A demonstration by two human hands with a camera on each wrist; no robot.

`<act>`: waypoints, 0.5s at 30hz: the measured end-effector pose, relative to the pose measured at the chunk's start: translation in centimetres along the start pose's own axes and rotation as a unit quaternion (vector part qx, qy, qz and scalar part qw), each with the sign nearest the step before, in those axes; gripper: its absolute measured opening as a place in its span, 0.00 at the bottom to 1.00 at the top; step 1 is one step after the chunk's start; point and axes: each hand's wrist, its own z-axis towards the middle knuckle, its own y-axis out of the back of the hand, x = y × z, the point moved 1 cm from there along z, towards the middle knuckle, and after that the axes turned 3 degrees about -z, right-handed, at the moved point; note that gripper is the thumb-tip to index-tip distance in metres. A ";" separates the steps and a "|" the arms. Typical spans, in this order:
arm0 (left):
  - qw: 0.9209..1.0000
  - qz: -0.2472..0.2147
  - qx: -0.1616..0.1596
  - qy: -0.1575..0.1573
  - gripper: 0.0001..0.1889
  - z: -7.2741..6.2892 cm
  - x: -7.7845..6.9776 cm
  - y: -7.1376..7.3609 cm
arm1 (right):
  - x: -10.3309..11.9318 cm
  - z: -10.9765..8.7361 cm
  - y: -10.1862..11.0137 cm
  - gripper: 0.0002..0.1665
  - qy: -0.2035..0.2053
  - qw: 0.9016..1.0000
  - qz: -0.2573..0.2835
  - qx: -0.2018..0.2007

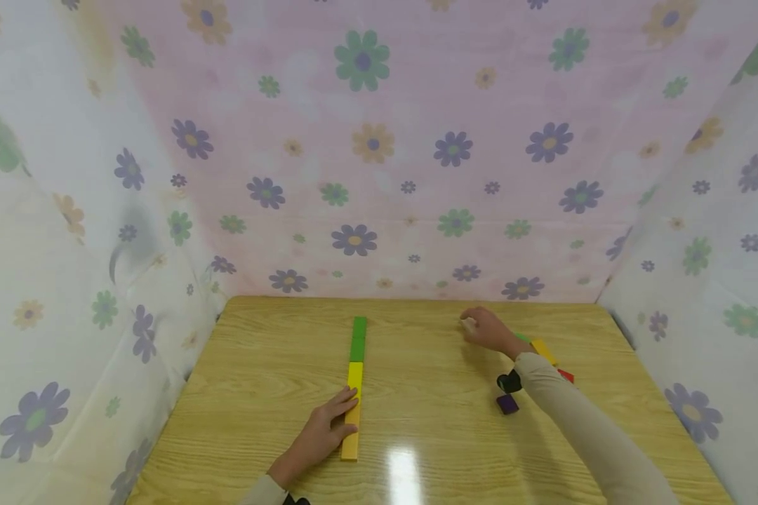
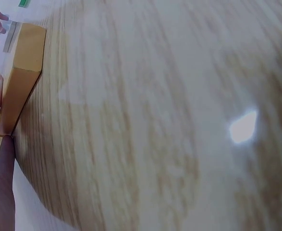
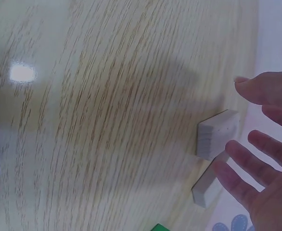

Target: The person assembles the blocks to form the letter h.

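On the left half of the table, two green blocks (image 1: 358,339) and yellow blocks (image 1: 350,449) form a straight row running away from me. My left hand (image 1: 318,435) rests on the row from its left side, fingers laid across the yellow part and thumb lower down. A yellow block (image 2: 29,50) touches those fingers in the left wrist view. Toward the back right, my right hand (image 1: 489,330) hovers with thumb and fingers spread. Beside its fingertips stand two plain wooden blocks (image 3: 217,134), mostly hidden by the hand in the head view.
By the right forearm lie a dark blue block (image 1: 507,403), a yellow block (image 1: 543,352), a red block (image 1: 566,376) and a green piece (image 1: 521,337), partly covered by the sleeve. Flowered cloth (image 1: 404,210) walls the wooden table (image 1: 417,393) at the back and sides.
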 end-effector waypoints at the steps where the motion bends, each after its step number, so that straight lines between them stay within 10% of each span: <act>1: 1.000 0.000 0.001 0.000 0.28 0.0 -0.1 0.0 | -0.1 0.0 -0.1 0.25 -0.005 1.000 -0.005 0.001; 15: 1.000 0.003 0.002 0.012 0.28 0.1 -0.4 0.1 | -2.6 0.1 -1.1 0.23 0.059 0.997 -0.011 -0.041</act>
